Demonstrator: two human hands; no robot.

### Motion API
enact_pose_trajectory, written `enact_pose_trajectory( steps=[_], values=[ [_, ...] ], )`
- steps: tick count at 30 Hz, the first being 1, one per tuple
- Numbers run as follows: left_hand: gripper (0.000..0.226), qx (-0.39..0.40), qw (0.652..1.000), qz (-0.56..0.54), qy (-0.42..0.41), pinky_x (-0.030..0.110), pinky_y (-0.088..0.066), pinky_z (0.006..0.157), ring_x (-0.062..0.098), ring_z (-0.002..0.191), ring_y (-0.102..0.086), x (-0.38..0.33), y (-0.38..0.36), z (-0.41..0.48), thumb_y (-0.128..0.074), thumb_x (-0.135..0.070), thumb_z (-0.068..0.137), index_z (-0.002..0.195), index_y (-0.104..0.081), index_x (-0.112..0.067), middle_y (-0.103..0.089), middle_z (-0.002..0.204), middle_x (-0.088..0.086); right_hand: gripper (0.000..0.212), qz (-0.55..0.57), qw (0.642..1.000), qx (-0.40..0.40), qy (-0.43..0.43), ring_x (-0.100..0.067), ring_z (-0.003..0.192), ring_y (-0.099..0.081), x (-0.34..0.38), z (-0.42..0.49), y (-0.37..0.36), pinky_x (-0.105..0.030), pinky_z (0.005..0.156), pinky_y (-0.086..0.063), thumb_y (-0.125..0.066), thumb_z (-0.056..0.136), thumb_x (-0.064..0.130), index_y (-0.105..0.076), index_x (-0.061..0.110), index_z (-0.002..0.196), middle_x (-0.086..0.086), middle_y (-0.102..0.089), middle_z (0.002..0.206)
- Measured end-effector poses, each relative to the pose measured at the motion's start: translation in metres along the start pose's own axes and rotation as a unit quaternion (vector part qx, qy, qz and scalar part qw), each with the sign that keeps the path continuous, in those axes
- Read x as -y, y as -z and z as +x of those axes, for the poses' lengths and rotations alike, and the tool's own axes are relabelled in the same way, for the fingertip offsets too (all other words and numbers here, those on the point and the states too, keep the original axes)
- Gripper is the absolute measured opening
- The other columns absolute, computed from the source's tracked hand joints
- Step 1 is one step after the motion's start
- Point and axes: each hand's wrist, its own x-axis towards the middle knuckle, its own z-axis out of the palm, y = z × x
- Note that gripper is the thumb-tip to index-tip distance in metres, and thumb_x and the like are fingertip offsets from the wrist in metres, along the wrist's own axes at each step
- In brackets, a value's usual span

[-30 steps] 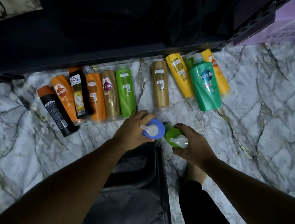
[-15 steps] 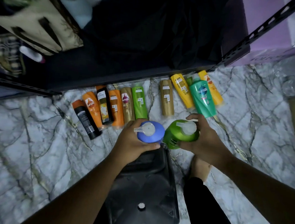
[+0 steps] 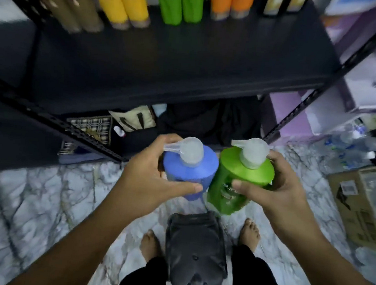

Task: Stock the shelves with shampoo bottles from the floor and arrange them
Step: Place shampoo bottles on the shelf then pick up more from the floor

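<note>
Two pump bottles sit mid-frame, the blue bottle gripped in the left hand, the green bottle in the right hand, touching, below the dark shelf.

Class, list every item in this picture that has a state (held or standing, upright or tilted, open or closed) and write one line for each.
Blue pump bottle: held upright in the left hand, off the floor.
Green pump bottle: gripped in the right hand, tilted slightly, beside the blue one.
Shelf: front part bare.
Shampoo bottles on shelf: standing in colour pairs at the back.
Cardboard box: on the floor; open or closed, cannot tell.
</note>
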Motion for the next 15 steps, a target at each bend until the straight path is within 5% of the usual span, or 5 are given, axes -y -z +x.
enact_pose_trajectory(
  steps=[4, 8, 11, 15],
  values=[
    [0.068, -0.055, 0.997, -0.028, -0.036, 0.021, -0.057, 0.073, 0.004, 0.099, -0.071, -0.081, 0.042, -0.036, -0.098, -0.026, 0.061, 0.117, -0.064, -0.043, -0.073, 0.111, -0.020, 0.084, 0.049, 0.996, -0.025, 0.066, -0.025, 0.097, -0.070, 0.092, -0.028, -0.028, -0.041, 0.084, -0.058, -0.097, 0.044, 0.052, -0.064, 0.028, 0.117, -0.009, -0.073, 0.111],
    [0.070, -0.099, 0.991, -0.044, -0.084, 0.045, -0.058, 0.089, 0.018, 0.107, -0.071, -0.147, 0.079, -0.056, -0.100, -0.033, 0.060, 0.121, -0.068, -0.039, -0.074, 0.118, -0.008, 0.080, 0.086, 0.986, -0.013, 0.139, -0.022, 0.092, -0.072, 0.176, -0.046, -0.052, -0.033, 0.076, -0.059, -0.097, 0.046, 0.049, -0.065, 0.025, 0.116, -0.006, -0.075, 0.105],
    [0.067, -0.132, 0.981, -0.077, -0.123, 0.032, -0.058, 0.084, 0.017, 0.107, -0.072, -0.187, 0.102, -0.060, -0.098, -0.019, 0.063, 0.123, -0.069, -0.028, -0.075, 0.118, -0.004, 0.073, 0.094, 0.978, 0.007, 0.184, -0.025, 0.092, -0.073, 0.231, -0.052, -0.067, -0.042, 0.077, -0.060, -0.094, 0.050, 0.027, -0.065, 0.021, 0.117, -0.007, -0.076, 0.103],
    [0.059, -0.169, 0.962, -0.115, -0.183, 0.027, -0.058, 0.077, 0.019, 0.101, -0.075, -0.239, 0.130, -0.061, -0.093, -0.010, 0.066, 0.120, -0.071, -0.022, -0.077, 0.113, 0.001, 0.061, 0.113, 0.964, 0.031, 0.237, -0.027, 0.091, -0.075, 0.294, -0.056, -0.084, -0.039, 0.075, -0.060, -0.085, 0.057, 0.022, -0.066, 0.020, 0.115, -0.008, -0.077, 0.103]
  ],
)
